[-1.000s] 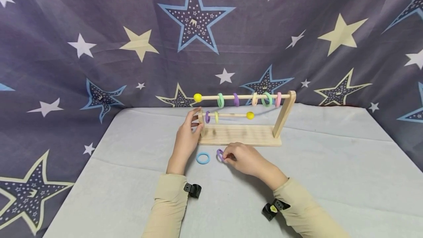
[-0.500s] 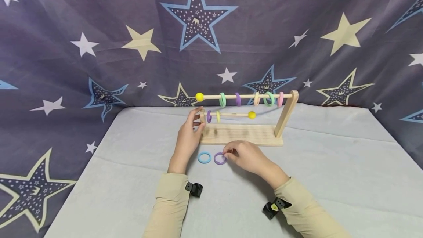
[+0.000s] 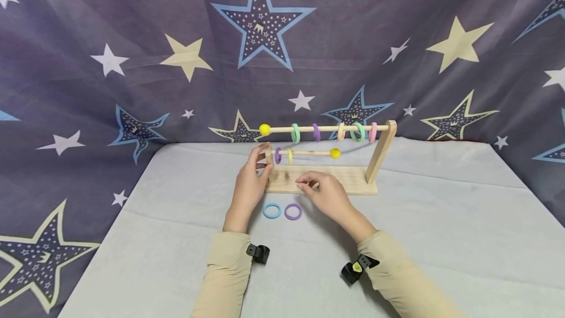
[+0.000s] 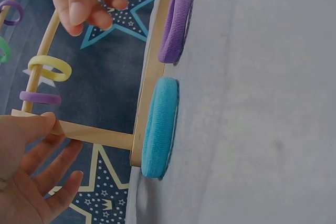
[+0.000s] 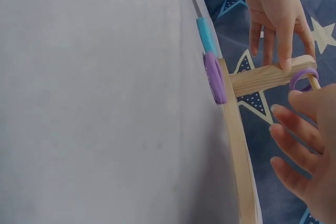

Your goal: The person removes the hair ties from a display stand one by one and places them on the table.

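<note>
Both hands are at the wooden stand [image 3: 355, 180] as I watch from my distant station, taking twelve o'clock as the far side in the head view. Left hand [image 3: 250, 180] sits at the stand's nine o'clock, thumb and fingers gripping its short upright [image 4: 100, 135]. Right hand [image 3: 327, 198] hovers near the stand's six o'clock, fingers loosely bent and slightly parted, holding nothing. I find the loose purple ring [image 3: 293, 218] flat on the pale cloth [image 3: 441, 220] at the right hand's eight o'clock, and the loose blue ring [image 3: 271, 217] just beside it at nine, at the left hand's five. From the short upright, the lower rod [image 3: 313, 153] points to three o'clock, threaded with a violet ring [image 3: 278, 155] and a yellow ring [image 3: 290, 156]. Beyond it, the upper rod [image 3: 326, 128] carries five more, green to pink, running from nine o'clock to three.
</note>
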Available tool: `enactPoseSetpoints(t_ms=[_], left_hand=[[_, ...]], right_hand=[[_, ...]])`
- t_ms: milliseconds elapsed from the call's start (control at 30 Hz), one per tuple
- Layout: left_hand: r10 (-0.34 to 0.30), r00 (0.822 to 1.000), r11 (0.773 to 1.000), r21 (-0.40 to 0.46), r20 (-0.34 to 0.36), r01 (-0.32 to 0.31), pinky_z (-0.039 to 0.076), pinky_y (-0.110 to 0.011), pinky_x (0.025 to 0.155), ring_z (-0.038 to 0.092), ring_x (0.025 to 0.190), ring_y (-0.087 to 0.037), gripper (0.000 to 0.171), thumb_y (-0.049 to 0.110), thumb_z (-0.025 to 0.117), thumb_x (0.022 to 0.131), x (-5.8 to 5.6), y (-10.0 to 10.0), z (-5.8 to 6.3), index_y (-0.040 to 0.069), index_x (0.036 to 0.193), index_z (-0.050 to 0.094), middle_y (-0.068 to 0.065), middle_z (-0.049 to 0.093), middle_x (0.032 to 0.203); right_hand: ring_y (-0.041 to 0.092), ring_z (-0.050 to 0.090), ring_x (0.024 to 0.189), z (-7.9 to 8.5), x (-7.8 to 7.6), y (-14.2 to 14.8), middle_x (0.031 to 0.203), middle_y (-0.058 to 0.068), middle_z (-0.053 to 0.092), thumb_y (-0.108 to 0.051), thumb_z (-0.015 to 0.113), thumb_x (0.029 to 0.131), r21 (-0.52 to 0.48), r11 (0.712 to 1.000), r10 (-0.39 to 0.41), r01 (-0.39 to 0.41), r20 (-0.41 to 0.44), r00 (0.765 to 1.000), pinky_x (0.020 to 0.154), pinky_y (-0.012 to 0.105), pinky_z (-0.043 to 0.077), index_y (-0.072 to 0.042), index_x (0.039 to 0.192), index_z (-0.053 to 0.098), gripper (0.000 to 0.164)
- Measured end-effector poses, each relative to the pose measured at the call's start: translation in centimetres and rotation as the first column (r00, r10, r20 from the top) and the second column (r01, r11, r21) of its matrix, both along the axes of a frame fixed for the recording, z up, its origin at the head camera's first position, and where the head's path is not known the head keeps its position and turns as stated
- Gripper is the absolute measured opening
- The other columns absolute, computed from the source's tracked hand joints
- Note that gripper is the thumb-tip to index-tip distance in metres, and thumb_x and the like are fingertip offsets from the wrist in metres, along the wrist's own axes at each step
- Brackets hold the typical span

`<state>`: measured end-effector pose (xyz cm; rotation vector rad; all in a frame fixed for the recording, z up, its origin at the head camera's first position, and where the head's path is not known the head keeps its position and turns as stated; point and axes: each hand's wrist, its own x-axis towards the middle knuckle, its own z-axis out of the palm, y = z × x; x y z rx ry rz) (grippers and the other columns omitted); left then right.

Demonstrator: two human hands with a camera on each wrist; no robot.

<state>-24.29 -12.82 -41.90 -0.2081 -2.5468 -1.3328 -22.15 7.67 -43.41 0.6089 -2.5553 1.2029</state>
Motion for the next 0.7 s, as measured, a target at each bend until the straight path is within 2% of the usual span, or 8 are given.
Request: enactPoseSetpoints(t_ms=[200, 500, 700], left_hand=[[-0.008, 1.0, 1.0, 0.006, -0.003, 0.008, 0.052, -0.045, 0.093, 0.065, 0.108, -0.029, 0.055, 0.008, 0.063, 0.097, -0.1, 0.0, 0.0, 0.026, 0.146, 0.044, -0.014, 0.062, 0.129], [-0.002, 1.0, 1.0, 0.011, -0.007, 0.002, 0.051, -0.048, 0.093, 0.065, 0.107, -0.032, 0.055, 0.006, 0.063, 0.097, 0.1, 0.0, 0.0, 0.024, 0.146, 0.045, -0.016, 0.063, 0.129], [0.0, 1.0, 1.0, 0.012, -0.002, 0.0, 0.051, -0.048, 0.094, 0.065, 0.107, -0.032, 0.056, 0.006, 0.063, 0.097, 0.0, 0.0, 0.1, 0.024, 0.146, 0.045, -0.016, 0.062, 0.129]], right_hand=[[0.016, 0.066, 0.08, 0.1, -0.7, -0.7, 0.089, -0.001, 0.074, -0.012, 0.073, 0.091, -0.084, 0.994, -0.071, 0.071, -0.002, 0.997, 0.072, 0.033, 0.055, -0.011, 0.097, 0.076, 0.007], [0.017, 0.067, 0.079, 0.5, -1.1, -1.8, 0.091, 0.002, 0.075, -0.014, 0.075, 0.09, -0.17, 0.97, -0.179, 0.174, -0.017, 0.984, 0.066, 0.032, 0.052, -0.009, 0.1, 0.076, 0.011], [0.017, 0.067, 0.079, 0.5, -1.3, -2.2, 0.092, 0.002, 0.075, -0.015, 0.075, 0.09, -0.214, 0.954, -0.211, 0.209, 0.016, 0.977, 0.064, 0.03, 0.051, -0.009, 0.103, 0.075, 0.015]])
